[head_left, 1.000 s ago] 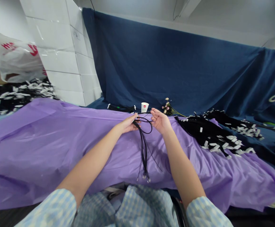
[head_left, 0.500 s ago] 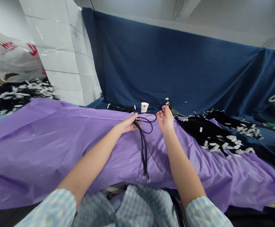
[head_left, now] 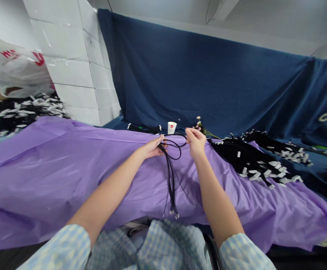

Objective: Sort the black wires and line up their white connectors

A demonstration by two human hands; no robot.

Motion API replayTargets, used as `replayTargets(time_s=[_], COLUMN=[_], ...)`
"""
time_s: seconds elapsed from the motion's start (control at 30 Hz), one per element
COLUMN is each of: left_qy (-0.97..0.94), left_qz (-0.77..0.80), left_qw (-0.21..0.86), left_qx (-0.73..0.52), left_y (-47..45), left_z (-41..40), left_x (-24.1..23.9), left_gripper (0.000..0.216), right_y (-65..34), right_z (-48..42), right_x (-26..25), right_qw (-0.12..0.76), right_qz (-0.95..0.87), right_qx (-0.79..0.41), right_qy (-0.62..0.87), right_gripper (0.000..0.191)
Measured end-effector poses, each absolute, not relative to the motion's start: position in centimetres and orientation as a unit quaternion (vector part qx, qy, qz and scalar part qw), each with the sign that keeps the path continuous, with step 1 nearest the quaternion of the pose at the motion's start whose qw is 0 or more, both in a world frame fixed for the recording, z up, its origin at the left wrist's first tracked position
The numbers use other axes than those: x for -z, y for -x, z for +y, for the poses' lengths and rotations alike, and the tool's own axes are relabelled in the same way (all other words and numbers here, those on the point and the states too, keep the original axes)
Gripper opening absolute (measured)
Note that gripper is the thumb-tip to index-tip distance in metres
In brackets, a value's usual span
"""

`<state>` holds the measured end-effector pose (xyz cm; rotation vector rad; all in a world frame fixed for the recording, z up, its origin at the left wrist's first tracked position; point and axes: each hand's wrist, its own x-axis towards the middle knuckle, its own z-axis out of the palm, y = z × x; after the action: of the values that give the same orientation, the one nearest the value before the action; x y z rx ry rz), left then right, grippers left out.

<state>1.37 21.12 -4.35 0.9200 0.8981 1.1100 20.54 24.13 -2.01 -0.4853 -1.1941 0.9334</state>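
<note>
My left hand (head_left: 153, 146) is closed around a bundle of thin black cables (head_left: 171, 180). Their loose ends, with small pale connectors, hang down over the purple cloth, while several cable loops bulge out to the right of the fingers. A bit of white shows at my left thumb tip. Beside those loops is my right hand (head_left: 196, 141), its fingers drawn together in a pinch; I cannot make out what, if anything, they hold. A paper cup (head_left: 171, 128) stands just behind the loops.
Purple cloth (head_left: 67, 168) covers the work surface. To the right lie black cable bundles with white tags (head_left: 253, 161); more are heaped at far left (head_left: 25, 112). White boxes (head_left: 73, 71) are stacked at back left. Small flowers (head_left: 199, 126) lie behind my right hand.
My right hand's fingers have closed from a looser, spread pose into a pinch, with the wrist turned slightly. The left hand and the cables stay nearly in place.
</note>
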Motion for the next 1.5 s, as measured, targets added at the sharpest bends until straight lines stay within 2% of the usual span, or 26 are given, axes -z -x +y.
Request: replayTargets(time_s=[0.17,0.37,0.67,0.93,1.23,1.5], left_qy=[-0.414,-0.429,-0.439,-0.446,-0.460,-0.479], left_qz=[0.392,0.360,0.349,0.354,0.363,0.373], left_qw=[0.668,0.683,0.684,0.674,0.649,0.627], left_qx=[-0.479,-0.469,-0.466,-0.471,-0.486,-0.487], left_y=[-1.2,-1.1,-1.0,-0.9,-0.9,-1.1], left_z=[21.4,21.3,21.3,21.5,21.4,21.1], left_x=[4.6,4.6,4.6,4.8,4.7,4.5], left_gripper=[0.038,0.037,0.037,0.040,0.044,0.044], right_y=[-19.9,-20.0,-20.0,-20.0,-19.9,-19.6], right_z=[24.3,24.3,24.0,24.2,25.2,25.7], right_x=[3.1,3.7,3.7,4.0,4.6,4.6], right_qw=[0.650,0.613,0.583,0.552,0.497,0.492], right_qz=[-0.649,-0.709,-0.738,-0.753,-0.772,-0.758], right_qx=[-0.305,-0.197,-0.121,-0.135,-0.218,-0.281], right_qy=[0.251,0.288,0.317,0.331,0.331,0.324], right_gripper=[0.019,0.017,0.014,0.016,0.030,0.026])
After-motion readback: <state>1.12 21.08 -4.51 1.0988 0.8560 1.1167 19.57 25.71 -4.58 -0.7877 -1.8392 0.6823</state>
